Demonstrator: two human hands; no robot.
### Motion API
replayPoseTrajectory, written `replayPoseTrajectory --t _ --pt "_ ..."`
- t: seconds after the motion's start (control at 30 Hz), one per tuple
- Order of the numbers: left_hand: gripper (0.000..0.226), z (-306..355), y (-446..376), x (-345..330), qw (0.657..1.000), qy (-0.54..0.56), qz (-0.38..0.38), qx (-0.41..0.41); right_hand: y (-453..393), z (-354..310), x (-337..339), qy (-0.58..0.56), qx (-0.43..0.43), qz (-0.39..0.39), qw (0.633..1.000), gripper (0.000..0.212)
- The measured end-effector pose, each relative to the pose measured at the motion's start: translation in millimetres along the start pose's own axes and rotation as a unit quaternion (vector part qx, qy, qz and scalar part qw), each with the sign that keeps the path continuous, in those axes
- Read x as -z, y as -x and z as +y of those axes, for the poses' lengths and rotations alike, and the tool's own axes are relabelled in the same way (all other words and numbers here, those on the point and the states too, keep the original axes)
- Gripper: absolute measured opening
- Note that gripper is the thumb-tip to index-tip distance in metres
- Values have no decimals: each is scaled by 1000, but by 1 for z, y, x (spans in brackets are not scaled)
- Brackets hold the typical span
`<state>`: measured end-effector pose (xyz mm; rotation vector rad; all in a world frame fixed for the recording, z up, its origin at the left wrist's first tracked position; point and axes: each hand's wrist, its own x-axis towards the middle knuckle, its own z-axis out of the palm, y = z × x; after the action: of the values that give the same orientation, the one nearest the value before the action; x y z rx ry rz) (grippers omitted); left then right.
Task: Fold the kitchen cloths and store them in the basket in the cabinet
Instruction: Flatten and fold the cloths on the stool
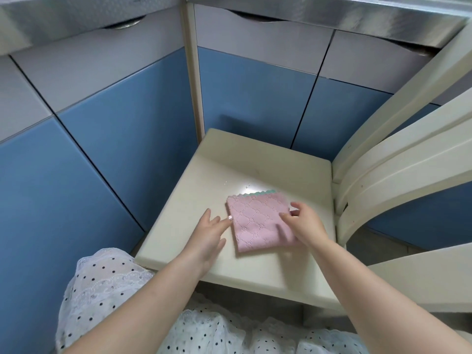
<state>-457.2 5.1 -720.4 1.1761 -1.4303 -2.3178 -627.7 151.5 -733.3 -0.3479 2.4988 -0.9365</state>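
A pink quilted kitchen cloth (pixel 255 221) lies folded on the cream chair seat (pixel 255 164). A mint scalloped edge (pixel 258 194) of another cloth or layer peeks out at its far side. My right hand (pixel 304 223) rests on the cloth's right edge, fingers curled over it and thumb raised. My left hand (pixel 209 233) lies flat on the seat just left of the cloth, fingers spread, one fingertip touching the cloth's left edge. No basket is in view.
Blue and grey cabinet doors (pixel 115 129) stand shut on the left and behind the chair, under a steel counter edge (pixel 332 14). The chair's curved cream back slats (pixel 398 159) rise at the right. My dotted white dress (pixel 107 287) fills the lower left.
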Motion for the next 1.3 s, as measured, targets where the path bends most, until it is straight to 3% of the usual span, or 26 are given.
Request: replayPoseTrajectory --t 0.13,0.23,0.37,0.43,0.6,0.67,0.87,1.0,1.1,1.17,1.23,1.3 --pt "83 11 -1 4 991 121 -7 51 5 1 2 -155 -98 -81 980 49" --pt "72 16 0 9 997 53 2 62 15 0 0 -201 -128 -160 958 16" --pt "24 15 6 20 995 -77 -41 55 34 -7 -4 -235 -122 -200 943 17" --pt "17 14 11 26 995 -83 -47 41 43 -13 -7 -289 -118 -222 924 15" --pt "20 35 34 46 999 -13 -38 1 55 -58 -6 -350 -44 -274 895 20" --pt "21 53 45 58 999 -11 -22 -30 58 -90 -6 -339 -8 -276 899 22" --pt "23 123 92 99 982 26 94 -163 73 -193 -4 -254 123 -358 890 27" --pt "41 171 137 133 945 -9 173 -276 97 -268 -1 -179 223 -394 873 50" --pt "60 204 179 161 894 -94 219 -379 127 -329 6 -203 305 -393 843 64" --pt "60 226 207 176 849 -169 253 -433 149 -364 10 -235 355 -381 821 50" --pt "46 249 235 191 798 -225 299 -472 167 -395 4 -263 401 -363 798 34" --pt "31 274 257 204 795 -215 304 -478 182 -423 -5 -261 431 -338 795 24"
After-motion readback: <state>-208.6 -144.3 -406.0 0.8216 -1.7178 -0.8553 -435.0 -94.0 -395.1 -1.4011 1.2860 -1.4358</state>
